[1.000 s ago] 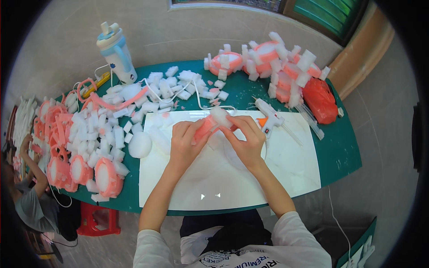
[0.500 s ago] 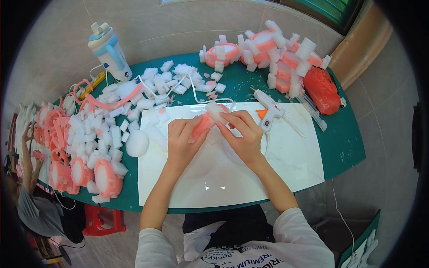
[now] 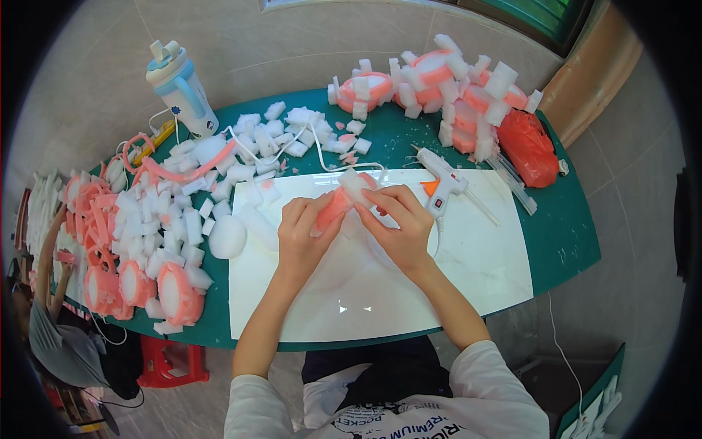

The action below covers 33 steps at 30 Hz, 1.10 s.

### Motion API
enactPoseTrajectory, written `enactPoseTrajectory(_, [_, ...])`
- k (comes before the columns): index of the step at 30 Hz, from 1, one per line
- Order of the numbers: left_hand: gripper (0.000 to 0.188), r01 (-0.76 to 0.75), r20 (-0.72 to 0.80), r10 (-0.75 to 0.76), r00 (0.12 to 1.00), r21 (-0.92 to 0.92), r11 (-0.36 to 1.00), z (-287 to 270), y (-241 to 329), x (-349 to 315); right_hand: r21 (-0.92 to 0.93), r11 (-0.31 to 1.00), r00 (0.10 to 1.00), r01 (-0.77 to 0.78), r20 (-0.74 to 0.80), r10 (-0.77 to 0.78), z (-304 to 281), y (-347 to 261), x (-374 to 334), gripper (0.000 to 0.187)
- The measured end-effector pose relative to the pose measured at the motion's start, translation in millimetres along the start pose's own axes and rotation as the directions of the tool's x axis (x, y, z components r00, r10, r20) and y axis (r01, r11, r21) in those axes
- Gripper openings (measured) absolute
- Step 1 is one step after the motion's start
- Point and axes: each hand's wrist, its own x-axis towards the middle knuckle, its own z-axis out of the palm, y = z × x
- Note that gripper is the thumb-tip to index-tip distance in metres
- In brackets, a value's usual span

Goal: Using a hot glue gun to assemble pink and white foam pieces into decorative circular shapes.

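Observation:
Both my hands meet over the far part of a glossy white board (image 3: 380, 293) on the green table. My left hand (image 3: 303, 230) grips a pink foam piece (image 3: 333, 209), its fingers wrapped round it. With thumb and fingertips, my right hand (image 3: 401, 223) pinches a white foam block (image 3: 355, 184) against the pink foam. The fingers partly hide where the two touch. Right of my right hand lies a white glue gun (image 3: 444, 184) with an orange trigger, nozzle pointing away and a clear stick out of its back.
White foam blocks (image 3: 252, 139) and pink foam rings (image 3: 179, 294) heap at the left. Pink pieces studded with white blocks (image 3: 431, 73) stand far right beside a red bag (image 3: 528, 150). A white-blue bottle (image 3: 183, 91) stands far left. Another person's arm (image 3: 47, 252) shows at the left edge.
The whole view has shifted slightly. My hands keep their hold on the pink foam and white block, almost unmoved. At the left edge, the other person's arm has changed position.

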Motion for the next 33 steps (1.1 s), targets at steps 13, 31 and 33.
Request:
enactPoseTrajectory(13, [0.040,-0.013,-0.016,0.013,1.000,0.015,1.000,0.5,-1.1,-0.1,-0.006,1.000,0.999,0.018,-0.033,-0.019,2.7,0.9,-1.9,0.025])
enactPoseTrajectory(31, [0.038,-0.047,-0.042,0.048,0.998,0.029,0.998,1.4,-0.8,0.4,0.041,0.997,0.991,-0.064,0.123,0.058,0.1,-1.7,4.8,0.046])
enactPoseTrajectory(33, [0.038,-0.047,-0.025,0.049,0.998,0.056,0.997,0.2,0.3,0.3,0.042,0.996,0.982,-0.083,0.173,0.074,-2.3,-2.3,6.2,0.047])
